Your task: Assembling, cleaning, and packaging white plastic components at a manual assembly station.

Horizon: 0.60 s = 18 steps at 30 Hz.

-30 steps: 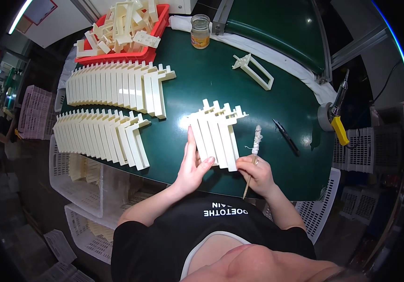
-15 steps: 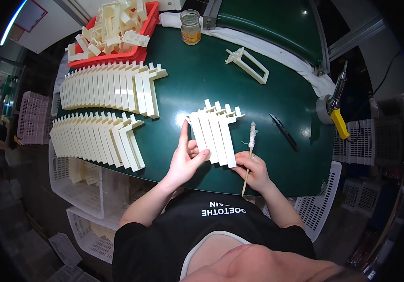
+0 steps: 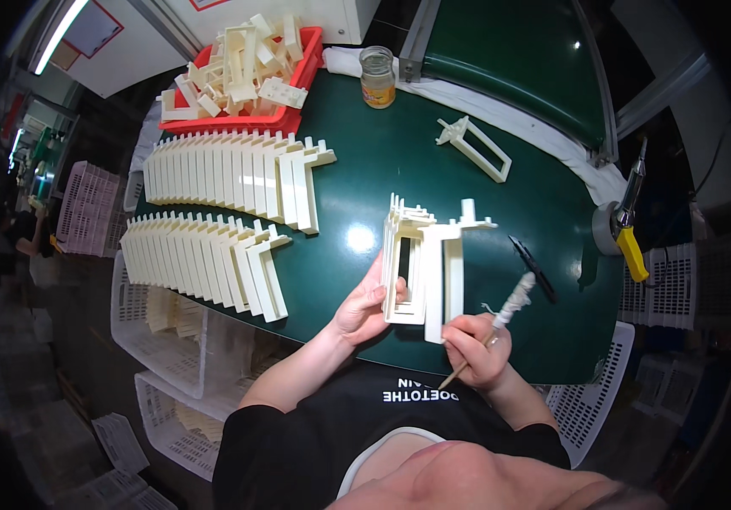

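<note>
Glossy green tabletop (image 3: 382,161) under cream rectangular frames (image 3: 435,289)

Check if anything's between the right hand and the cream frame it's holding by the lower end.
Nothing visible is. The fingers of the right hand meet the lower end of the cream frame directly. The stick in that hand slants away, wrapped tip up to the right, not between them.

the fanned cream frames (image 3: 416,293) have turned in the left grip (image 3: 364,308), openings now showing; one frame (image 3: 434,289) has shifted rightward with the right grip (image 3: 478,350), whose white-wrapped stick (image 3: 515,299) slants more.
</note>
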Each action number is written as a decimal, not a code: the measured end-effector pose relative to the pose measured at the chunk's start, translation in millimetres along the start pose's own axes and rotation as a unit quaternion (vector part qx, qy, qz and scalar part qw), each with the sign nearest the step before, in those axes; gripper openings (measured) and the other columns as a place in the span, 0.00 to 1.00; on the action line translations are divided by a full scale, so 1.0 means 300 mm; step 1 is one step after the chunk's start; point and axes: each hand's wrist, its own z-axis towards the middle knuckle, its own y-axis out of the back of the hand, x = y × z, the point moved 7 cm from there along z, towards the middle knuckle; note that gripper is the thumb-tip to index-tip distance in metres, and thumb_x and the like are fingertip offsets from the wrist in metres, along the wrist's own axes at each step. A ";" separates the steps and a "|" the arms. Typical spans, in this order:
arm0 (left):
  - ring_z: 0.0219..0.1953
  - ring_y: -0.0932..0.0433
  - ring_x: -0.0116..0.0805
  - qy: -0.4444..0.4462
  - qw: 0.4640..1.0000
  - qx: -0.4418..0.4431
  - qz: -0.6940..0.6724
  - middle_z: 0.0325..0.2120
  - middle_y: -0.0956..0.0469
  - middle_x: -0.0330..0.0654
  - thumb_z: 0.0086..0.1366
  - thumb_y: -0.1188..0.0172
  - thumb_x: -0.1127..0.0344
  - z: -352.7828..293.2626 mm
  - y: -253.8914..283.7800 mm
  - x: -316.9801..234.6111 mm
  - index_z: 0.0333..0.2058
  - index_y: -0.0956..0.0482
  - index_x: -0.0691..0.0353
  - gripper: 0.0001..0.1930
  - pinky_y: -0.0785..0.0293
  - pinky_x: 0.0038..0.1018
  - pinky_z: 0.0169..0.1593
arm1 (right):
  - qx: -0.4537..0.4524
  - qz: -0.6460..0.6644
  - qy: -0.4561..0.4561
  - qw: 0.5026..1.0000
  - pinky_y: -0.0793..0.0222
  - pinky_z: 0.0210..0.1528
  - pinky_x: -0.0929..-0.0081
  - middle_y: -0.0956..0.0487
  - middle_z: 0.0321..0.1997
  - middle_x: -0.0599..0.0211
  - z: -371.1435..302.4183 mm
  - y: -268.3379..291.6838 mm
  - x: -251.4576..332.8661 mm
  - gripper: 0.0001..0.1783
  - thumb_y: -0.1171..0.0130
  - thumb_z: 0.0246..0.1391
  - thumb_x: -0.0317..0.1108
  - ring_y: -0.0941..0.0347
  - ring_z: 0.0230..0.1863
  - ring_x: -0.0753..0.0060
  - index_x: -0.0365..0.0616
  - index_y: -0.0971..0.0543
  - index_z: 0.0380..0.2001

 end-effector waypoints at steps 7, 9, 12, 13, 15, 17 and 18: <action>0.37 0.34 0.28 0.016 0.995 0.015 -0.095 0.33 0.33 0.36 0.59 0.36 0.67 -0.008 0.049 0.011 0.69 0.60 0.40 0.48 0.34 0.25 0.48 | -0.011 -0.016 0.007 1.000 0.32 0.23 0.74 0.22 0.29 0.62 -0.006 0.026 -0.012 0.12 0.36 0.41 0.21 0.26 0.22 0.66 0.38 0.23 0.34; 0.35 0.33 0.28 0.013 0.996 0.007 -0.092 0.31 0.35 0.35 0.58 0.35 0.65 -0.014 0.055 0.010 0.67 0.53 0.47 0.44 0.40 0.31 0.59 | -0.013 -0.007 0.010 1.000 0.32 0.23 0.74 0.23 0.29 0.62 0.003 0.026 -0.009 0.13 0.37 0.41 0.20 0.26 0.22 0.66 0.38 0.23 0.34; 0.32 0.34 0.28 0.006 0.996 0.012 -0.084 0.28 0.36 0.34 0.58 0.34 0.62 -0.012 0.032 0.002 0.63 0.45 0.56 0.38 0.46 0.37 0.70 | -0.018 -0.021 0.004 1.000 0.32 0.23 0.74 0.23 0.28 0.62 0.004 0.028 -0.026 0.13 0.37 0.40 0.19 0.27 0.22 0.65 0.38 0.23 0.34; 0.32 0.34 0.28 0.000 0.997 0.026 -0.079 0.27 0.36 0.34 0.58 0.34 0.62 -0.012 0.019 -0.002 0.62 0.42 0.57 0.36 0.47 0.36 0.70 | -0.019 -0.043 -0.002 0.999 0.33 0.23 0.73 0.23 0.28 0.62 -0.002 0.033 -0.040 0.14 0.38 0.39 0.18 0.27 0.22 0.65 0.38 0.23 0.34; 0.31 0.34 0.28 0.012 0.996 0.022 -0.082 0.27 0.36 0.34 0.58 0.35 0.62 -0.020 0.043 0.009 0.62 0.42 0.56 0.35 0.43 0.35 0.67 | -0.003 -0.128 -0.045 0.991 0.32 0.26 0.68 0.23 0.29 0.62 -0.046 0.046 -0.116 0.14 0.37 0.39 0.19 0.27 0.25 0.61 0.40 0.22 0.34; 0.31 0.34 0.27 0.023 0.996 0.019 -0.085 0.27 0.36 0.34 0.59 0.36 0.61 -0.029 0.061 0.019 0.62 0.42 0.56 0.35 0.40 0.34 0.65 | 0.039 -0.205 -0.087 0.974 0.32 0.29 0.66 0.24 0.31 0.62 -0.087 0.061 -0.198 0.13 0.35 0.41 0.22 0.27 0.29 0.59 0.41 0.21 0.34; 0.31 0.34 0.27 0.040 0.995 0.024 -0.090 0.27 0.36 0.33 0.60 0.37 0.61 -0.031 0.061 0.026 0.63 0.43 0.55 0.35 0.38 0.32 0.60 | 0.067 -0.239 -0.107 0.963 0.32 0.31 0.65 0.24 0.32 0.62 -0.108 0.068 -0.241 0.12 0.35 0.41 0.24 0.27 0.31 0.59 0.42 0.21 0.34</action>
